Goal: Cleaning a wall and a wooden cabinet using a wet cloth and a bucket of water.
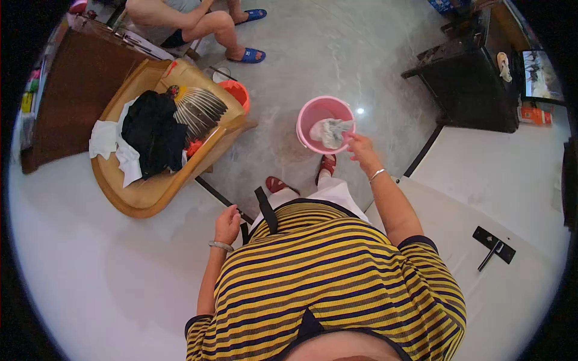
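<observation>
A pink bucket (pixel 305 129) is in front of my feet, with a crumpled whitish, partly see-through bag or cloth (pixel 330 133) inside. My right hand (pixel 363 153), a bracelet on its wrist, is at the bucket's near right rim. Its fingers are slightly spread beside the whitish bundle, and I see nothing held in them. My left hand (pixel 227 225) hangs low by my left side, a bracelet on its wrist too. Its fingers curl loosely inward with nothing showing in them.
On the left stands a tan armchair (pixel 141 201) bearing black clothing (pixel 153 132), white cloth and a fan-shaped item (pixel 198 109). An orange-red bucket (pixel 236 95) is behind it. A seated person in blue slippers (pixel 251 55) is beyond. Black furniture (pixel 469 81) and a white door with black handle (pixel 494 245) are right.
</observation>
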A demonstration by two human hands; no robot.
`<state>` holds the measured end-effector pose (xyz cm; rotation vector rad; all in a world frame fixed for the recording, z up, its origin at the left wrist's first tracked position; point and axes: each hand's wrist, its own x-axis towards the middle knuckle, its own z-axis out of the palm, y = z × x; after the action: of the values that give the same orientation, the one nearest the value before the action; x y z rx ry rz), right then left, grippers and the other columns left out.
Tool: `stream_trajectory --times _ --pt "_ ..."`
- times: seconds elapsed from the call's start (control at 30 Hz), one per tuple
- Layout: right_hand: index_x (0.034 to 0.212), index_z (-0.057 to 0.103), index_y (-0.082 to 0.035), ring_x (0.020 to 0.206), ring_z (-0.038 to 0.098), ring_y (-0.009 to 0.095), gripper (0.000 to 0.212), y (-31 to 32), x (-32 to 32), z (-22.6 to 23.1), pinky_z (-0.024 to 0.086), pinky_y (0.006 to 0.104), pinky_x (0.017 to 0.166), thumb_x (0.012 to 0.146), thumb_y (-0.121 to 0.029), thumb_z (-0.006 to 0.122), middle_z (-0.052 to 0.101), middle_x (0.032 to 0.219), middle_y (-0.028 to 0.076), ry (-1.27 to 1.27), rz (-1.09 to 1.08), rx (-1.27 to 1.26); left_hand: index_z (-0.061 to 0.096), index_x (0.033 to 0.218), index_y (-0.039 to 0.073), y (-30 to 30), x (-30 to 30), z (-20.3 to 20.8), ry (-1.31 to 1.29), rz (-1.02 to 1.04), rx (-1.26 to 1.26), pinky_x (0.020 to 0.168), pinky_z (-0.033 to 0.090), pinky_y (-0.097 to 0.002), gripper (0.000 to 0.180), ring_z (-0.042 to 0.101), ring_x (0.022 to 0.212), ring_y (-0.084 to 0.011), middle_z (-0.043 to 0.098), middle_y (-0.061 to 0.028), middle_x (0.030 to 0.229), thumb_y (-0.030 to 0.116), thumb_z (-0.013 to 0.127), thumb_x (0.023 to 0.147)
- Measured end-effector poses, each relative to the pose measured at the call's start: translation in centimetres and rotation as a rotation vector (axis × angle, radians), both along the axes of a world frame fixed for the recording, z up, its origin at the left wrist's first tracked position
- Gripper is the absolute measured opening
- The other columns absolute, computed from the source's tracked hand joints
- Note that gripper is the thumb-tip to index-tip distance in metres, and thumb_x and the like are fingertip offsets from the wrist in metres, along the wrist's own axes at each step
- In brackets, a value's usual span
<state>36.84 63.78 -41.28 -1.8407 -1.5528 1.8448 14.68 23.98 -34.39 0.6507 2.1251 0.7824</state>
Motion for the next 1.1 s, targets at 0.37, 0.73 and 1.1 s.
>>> stream_trajectory --times 0.37,0.73,1.1 --pt "0.108 0.059 -0.006 0.084 0.060 0.028 0.036 -0.2 10.4 -4.8 0.047 0.0361 0.078 0.076 -0.020 0.051 0.064 0.092 0.016 -0.099 0.877 0.168 0.054 0.110 -0.005 -1.8 5.9 -17.0 -0.381 0.251 -0.263 0.080 0.045 -0.0280 0.041 0.059 0.088 -0.0168 0.063 -0.0116 0.096 0.018 0.065 0.078" --pt "0.111 0.058 -0.008 0.091 0.058 0.035 0.037 1.6 12.9 -2.4 0.045 0.0418 0.083 0.077 -0.020 0.049 0.061 0.096 0.021 -0.239 0.863 0.161 0.058 0.104 -0.003 7.6 4.4 -16.2 -0.453 0.009 -0.171 0.072 0.047 -0.0304 0.032 0.059 0.077 -0.0169 0.064 -0.0079 0.086 0.018 0.060 0.080" --pt "0.107 0.059 -0.007 0.084 0.060 0.034 0.036 2.3 10.9 -2.2 0.047 0.0407 0.076 0.076 -0.021 0.048 0.063 0.088 0.019 -0.328 0.639 0.226 0.062 0.095 0.000 8.3 -0.6 -14.1 -0.380 0.139 -0.172 0.071 0.046 -0.0280 0.022 0.056 0.078 -0.0133 0.062 -0.0046 0.085 0.016 0.056 0.081"
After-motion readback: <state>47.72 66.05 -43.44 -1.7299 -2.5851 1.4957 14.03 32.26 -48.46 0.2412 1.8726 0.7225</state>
